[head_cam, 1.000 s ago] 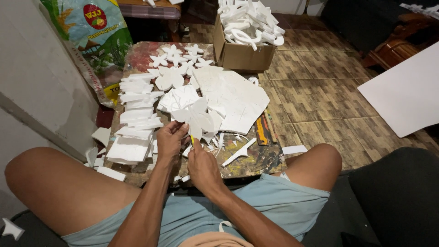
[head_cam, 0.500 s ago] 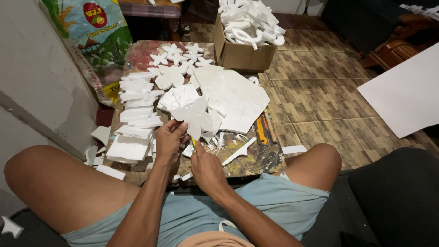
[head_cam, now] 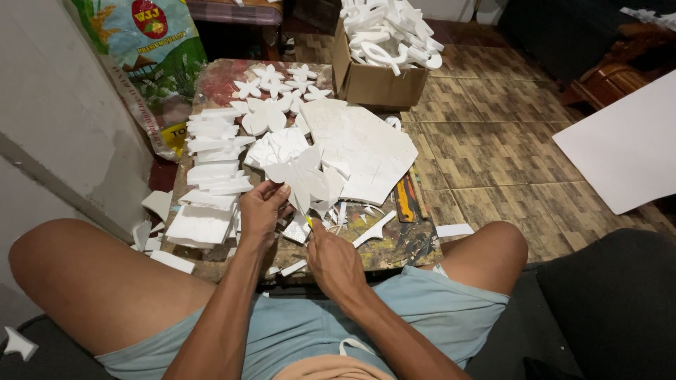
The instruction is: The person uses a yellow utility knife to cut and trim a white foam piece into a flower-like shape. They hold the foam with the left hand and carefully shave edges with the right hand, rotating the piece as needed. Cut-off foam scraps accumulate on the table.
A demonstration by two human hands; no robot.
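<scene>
Sack: a printed plastic sack (head_cam: 151,67) leans on the wall at far left, behind the counter.
Scraps on floor: white foam offcuts (head_cam: 151,236) lie on the floor by the person's left knee.
Counter: a low, paint-stained counter (head_cam: 405,243) stands between the person's knees.
Strip stack: cut white foam strips (head_cam: 211,158) are piled along the counter's left side.
Left hand: the left hand (head_cam: 260,210) has its fingers (head_cam: 278,191) curled round the lower left edge of the foam cutout, pinching it and holding it up just above the counter.
Foam cutout: a white, flower-like foam cutout (head_cam: 306,179) is held above the counter's middle, in front of the big sheet.
Right hand: the right hand (head_cam: 334,260) sits just below the cutout, its fingers closed round a small yellow-handled tool (head_cam: 309,221) whose tip meets the cutout's lower edge; the blade itself is too small to make out.
Finished flowers: small white foam flowers (head_cam: 282,81) lie at the counter's far end.
Big sheet: a large white foam sheet (head_cam: 370,148) with cut edges lies right of centre.
Box: a cardboard box (head_cam: 377,84) heaped with white foam shapes stands on the floor at the counter's far right corner.
Board: a plain white board (head_cam: 623,151) lies on the tiled floor at far right.
</scene>
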